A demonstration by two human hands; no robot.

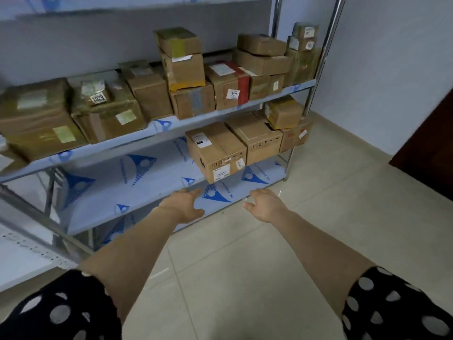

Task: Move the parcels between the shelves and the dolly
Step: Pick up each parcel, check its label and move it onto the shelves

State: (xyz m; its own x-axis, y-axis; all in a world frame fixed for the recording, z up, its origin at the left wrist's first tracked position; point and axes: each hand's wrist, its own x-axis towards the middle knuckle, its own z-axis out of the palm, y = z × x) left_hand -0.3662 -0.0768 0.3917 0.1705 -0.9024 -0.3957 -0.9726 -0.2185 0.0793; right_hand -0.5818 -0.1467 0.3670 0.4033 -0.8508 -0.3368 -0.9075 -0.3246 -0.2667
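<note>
Metal shelving rack with blue-printed white shelves [152, 182], loaded with parcels. On the low shelf sits a brown cardboard box with white labels [215, 150], long axis front to back, labelled end facing out. Left hand [183, 204] and right hand [266, 204] reach toward it, empty, fingers spread. Probably a pick-up: next, grasp both sides.

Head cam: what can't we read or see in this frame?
Head view only:
Dolly: nowhere in view, outside the frame.
Top shelf: cut off by the upper edge; its load is unseen.
Front parcel on the bottom shelf: label print too small and blurred.
Leftmost parcel: cut by the left edge.
Rear of the middle shelf: hidden behind stacked boxes.
</note>
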